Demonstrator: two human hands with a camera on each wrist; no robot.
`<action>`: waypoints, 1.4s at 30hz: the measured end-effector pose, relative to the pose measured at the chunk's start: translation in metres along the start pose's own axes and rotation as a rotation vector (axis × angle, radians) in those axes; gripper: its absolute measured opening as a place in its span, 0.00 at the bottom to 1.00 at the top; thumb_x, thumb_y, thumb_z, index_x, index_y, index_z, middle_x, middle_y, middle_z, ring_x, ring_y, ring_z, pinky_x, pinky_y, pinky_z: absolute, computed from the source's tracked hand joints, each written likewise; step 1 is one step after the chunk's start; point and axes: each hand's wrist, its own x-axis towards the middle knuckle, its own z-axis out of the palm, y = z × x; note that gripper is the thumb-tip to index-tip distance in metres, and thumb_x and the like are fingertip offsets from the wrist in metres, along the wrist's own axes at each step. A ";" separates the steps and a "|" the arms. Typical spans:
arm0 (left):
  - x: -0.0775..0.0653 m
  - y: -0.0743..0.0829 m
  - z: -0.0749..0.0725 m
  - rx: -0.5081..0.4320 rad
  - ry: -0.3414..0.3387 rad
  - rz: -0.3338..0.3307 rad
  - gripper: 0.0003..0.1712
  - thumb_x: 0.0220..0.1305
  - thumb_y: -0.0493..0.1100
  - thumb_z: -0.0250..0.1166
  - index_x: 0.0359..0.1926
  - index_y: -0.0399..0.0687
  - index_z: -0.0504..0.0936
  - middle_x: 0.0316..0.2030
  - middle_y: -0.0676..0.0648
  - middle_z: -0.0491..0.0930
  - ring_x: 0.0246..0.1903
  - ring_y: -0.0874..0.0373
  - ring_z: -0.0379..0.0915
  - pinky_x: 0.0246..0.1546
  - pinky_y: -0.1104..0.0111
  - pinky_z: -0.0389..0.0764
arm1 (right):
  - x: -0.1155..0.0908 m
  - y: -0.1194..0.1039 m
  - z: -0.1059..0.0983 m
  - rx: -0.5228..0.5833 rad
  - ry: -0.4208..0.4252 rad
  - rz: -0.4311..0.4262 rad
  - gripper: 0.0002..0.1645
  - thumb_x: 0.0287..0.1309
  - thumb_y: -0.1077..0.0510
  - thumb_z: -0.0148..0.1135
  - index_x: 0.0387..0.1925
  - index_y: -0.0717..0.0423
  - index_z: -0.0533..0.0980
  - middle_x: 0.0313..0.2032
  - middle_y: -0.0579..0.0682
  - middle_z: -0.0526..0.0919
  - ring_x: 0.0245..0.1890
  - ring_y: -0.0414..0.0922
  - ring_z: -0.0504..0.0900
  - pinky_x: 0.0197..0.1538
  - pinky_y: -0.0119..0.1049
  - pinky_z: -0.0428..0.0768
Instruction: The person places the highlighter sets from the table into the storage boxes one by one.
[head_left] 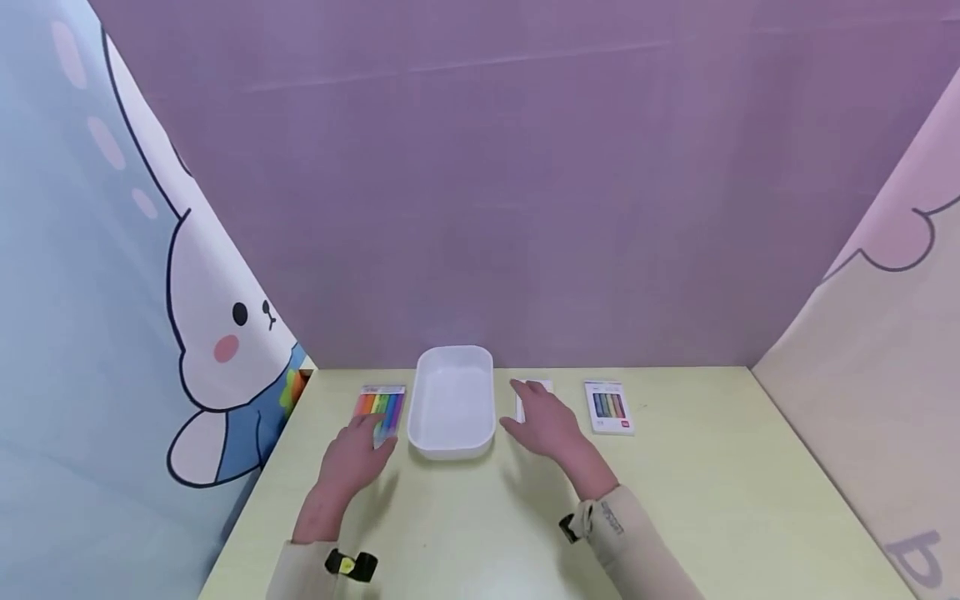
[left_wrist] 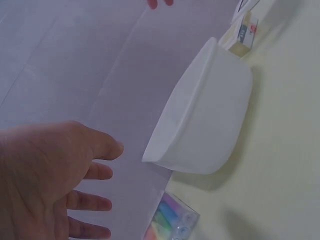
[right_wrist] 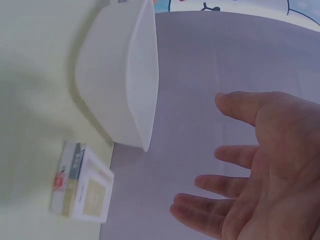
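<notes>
My left hand [head_left: 352, 458] hovers with fingers spread at the near edge of a clear pack of rainbow-coloured sticks [head_left: 380, 406], partly covering it in the head view. Between both hands stands a white rectangular plastic tub [head_left: 452, 442], upright with its open top showing nothing inside. To its right, my right hand [head_left: 546, 423] is held over a small white box, its fingers loosely extended and holding nothing. That white box [right_wrist: 90, 192], with a gold panel and a grey band, lies apart from the fingers in the right wrist view.
Farther right on the pale yellow table [head_left: 712, 483] lies a white flat box [head_left: 609, 408] with coloured sticks pictured on its front. A purple backdrop [head_left: 510, 208] rises behind the table's far edge. Printed cloth panels [head_left: 217, 350] flank both sides.
</notes>
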 end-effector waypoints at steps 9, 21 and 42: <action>0.019 -0.001 0.007 -0.003 -0.037 -0.030 0.33 0.67 0.55 0.59 0.66 0.42 0.70 0.61 0.34 0.70 0.54 0.36 0.71 0.49 0.42 0.73 | 0.032 -0.019 0.001 0.037 -0.090 0.025 0.42 0.62 0.42 0.60 0.71 0.54 0.61 0.66 0.60 0.66 0.61 0.58 0.70 0.54 0.57 0.73; 0.035 -0.020 0.021 0.004 0.002 -0.056 0.32 0.65 0.56 0.59 0.63 0.41 0.73 0.59 0.32 0.70 0.49 0.32 0.71 0.43 0.37 0.71 | 0.074 -0.014 0.046 0.071 -0.107 0.152 0.45 0.62 0.45 0.60 0.74 0.53 0.55 0.68 0.62 0.62 0.62 0.60 0.69 0.57 0.55 0.71; 0.060 -0.052 0.055 -0.037 0.031 -0.145 0.43 0.58 0.60 0.64 0.65 0.37 0.65 0.60 0.26 0.62 0.54 0.30 0.65 0.49 0.37 0.67 | 0.083 0.006 0.077 0.388 0.024 0.180 0.37 0.57 0.60 0.60 0.69 0.57 0.64 0.56 0.64 0.76 0.55 0.60 0.75 0.54 0.53 0.74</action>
